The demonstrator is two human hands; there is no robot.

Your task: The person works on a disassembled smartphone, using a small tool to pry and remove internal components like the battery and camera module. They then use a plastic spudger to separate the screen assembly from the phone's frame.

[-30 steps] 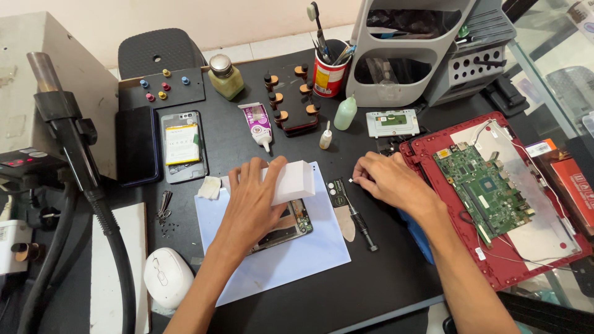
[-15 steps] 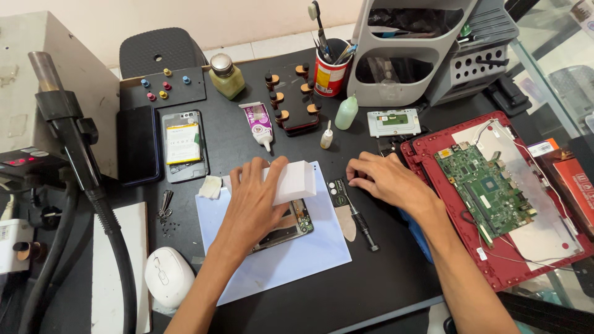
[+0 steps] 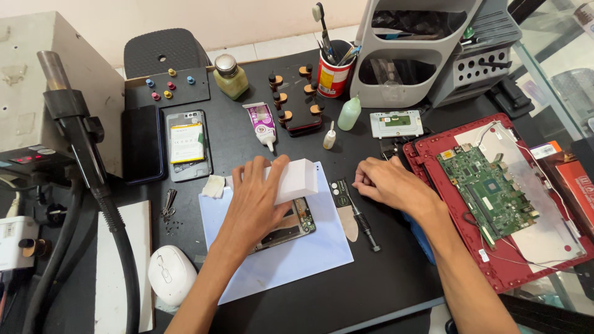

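Head view, from left to right: a hot-air tool (image 3: 74,124) hangs on its stand at the far left, nozzle up and hose trailing down, off the working area. A white mouse (image 3: 171,274) sits near the front edge. Farther back lie a dark phone (image 3: 142,151) and an opened phone body (image 3: 187,144) showing its battery, side by side and apart from the work.

On the black desk (image 3: 371,291) a pale blue sheet (image 3: 297,260) gives the small parts a clean bed. On it lies an opened phone frame (image 3: 291,224). The left hand (image 3: 260,198) rests flat over it, fingers (image 3: 277,170) spread and curled over a white block (image 3: 296,180), pressing it down on the frame's far end; this looks like steadying. Just right of the sheet a screwdriver (image 3: 362,219) lies on the desk. The right hand (image 3: 390,185) rests beside it, fingers drawn together, tips at the desk; whether they pinch anything, I cannot tell. At the far right, a red laptop shell (image 3: 557,247) lies open with its green board (image 3: 486,188) exposed.
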